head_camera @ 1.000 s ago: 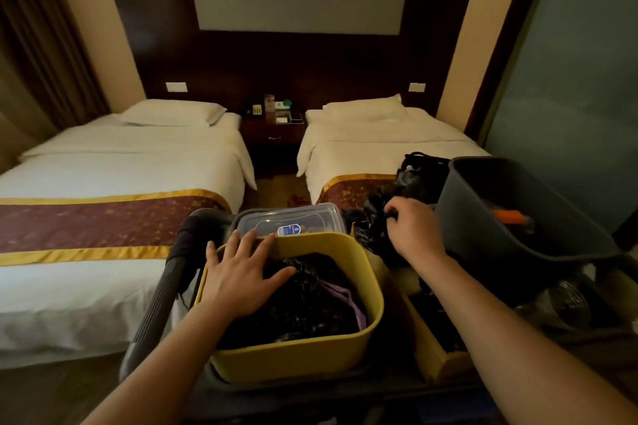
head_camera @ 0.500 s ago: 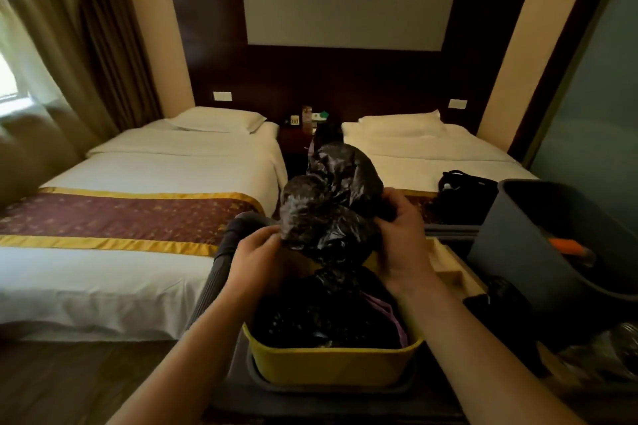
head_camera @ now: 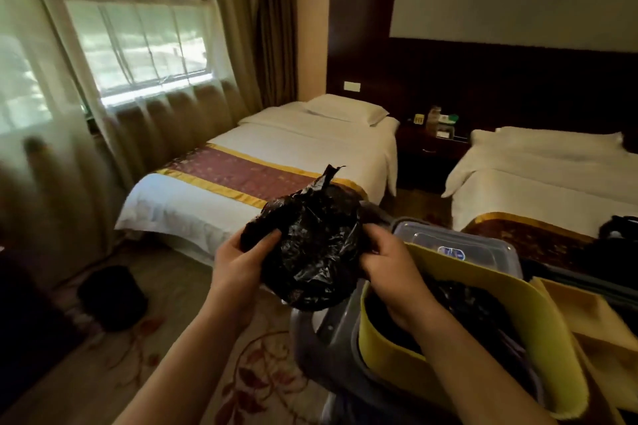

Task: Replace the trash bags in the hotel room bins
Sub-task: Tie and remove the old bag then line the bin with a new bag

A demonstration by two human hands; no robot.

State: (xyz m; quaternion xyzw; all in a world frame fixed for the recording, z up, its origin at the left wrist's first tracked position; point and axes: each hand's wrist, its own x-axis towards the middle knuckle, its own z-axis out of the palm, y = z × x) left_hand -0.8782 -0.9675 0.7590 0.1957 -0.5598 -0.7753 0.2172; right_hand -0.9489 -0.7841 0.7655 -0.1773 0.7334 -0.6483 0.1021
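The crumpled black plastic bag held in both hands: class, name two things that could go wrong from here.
1. The left hand and right hand grip the crumpled black plastic bag as a tight wad; pulling it open hard may tear the thin film.
2. The right wrist hangs over the yellow plastic tub, which holds more black bags; lifting away could drag some out.
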